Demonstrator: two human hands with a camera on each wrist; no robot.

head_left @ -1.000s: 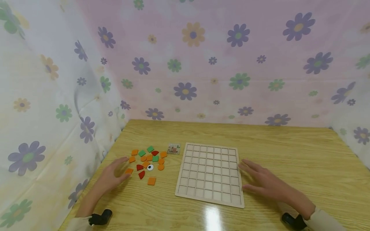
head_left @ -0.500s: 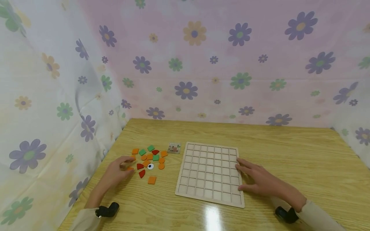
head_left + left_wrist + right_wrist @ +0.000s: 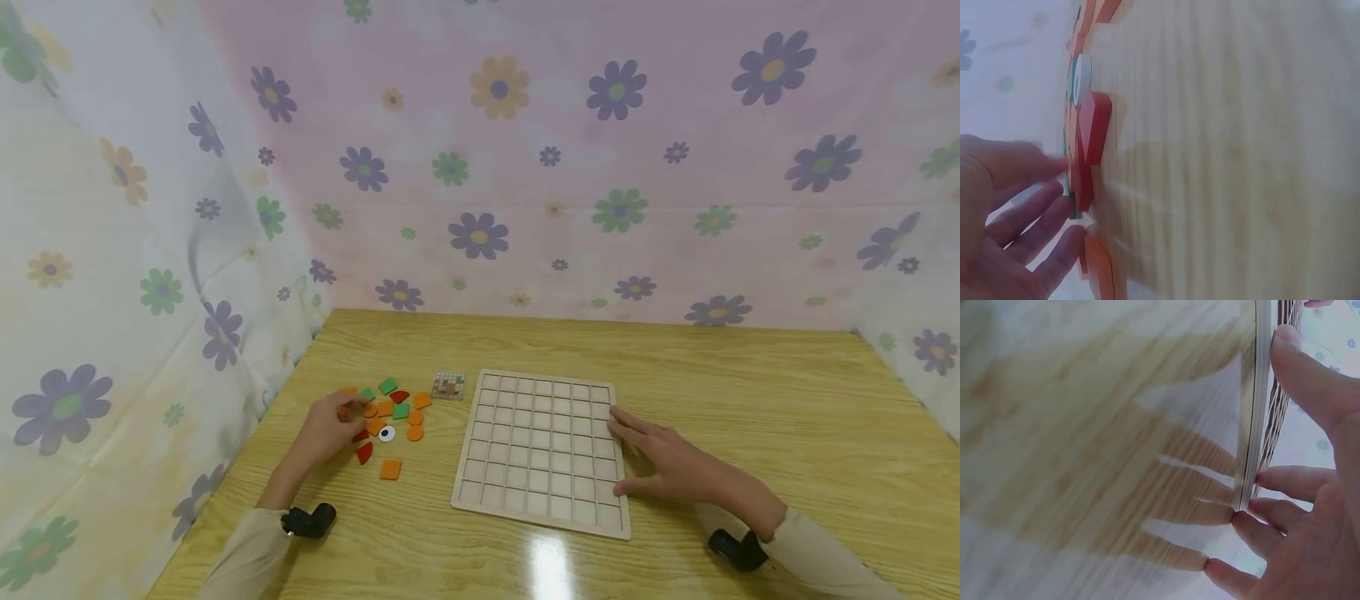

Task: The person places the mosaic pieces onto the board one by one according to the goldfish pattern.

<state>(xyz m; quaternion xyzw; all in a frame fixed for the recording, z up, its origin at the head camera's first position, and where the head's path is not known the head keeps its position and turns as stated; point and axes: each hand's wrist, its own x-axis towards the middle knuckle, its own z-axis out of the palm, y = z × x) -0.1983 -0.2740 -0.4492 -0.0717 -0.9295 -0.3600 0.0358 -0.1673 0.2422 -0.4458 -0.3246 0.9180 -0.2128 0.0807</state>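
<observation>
Mosaic tiles (image 3: 385, 408) are more covered by the left hand (image 3: 325, 429), which has shifted rightward, fingers loosely apart; the right hand (image 3: 670, 461), spread, touches the grid board (image 3: 540, 457).

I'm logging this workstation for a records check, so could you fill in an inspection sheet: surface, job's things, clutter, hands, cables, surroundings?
Surface: yellow wood-grain table, glare patch in front of the board.
Job's things: pale wooden grid board; left of it, flat orange square and round pieces, green pieces, red wedge pieces, white disc with black dot; small printed grid card near the board's far left corner.
Clutter: nothing seen.
Hands: left hand among the pieces, grip unclear; right hand has fingertips at the board's right edge.
Cables: nothing seen.
Surroundings: flower-printed fabric behind and at both sides.
</observation>
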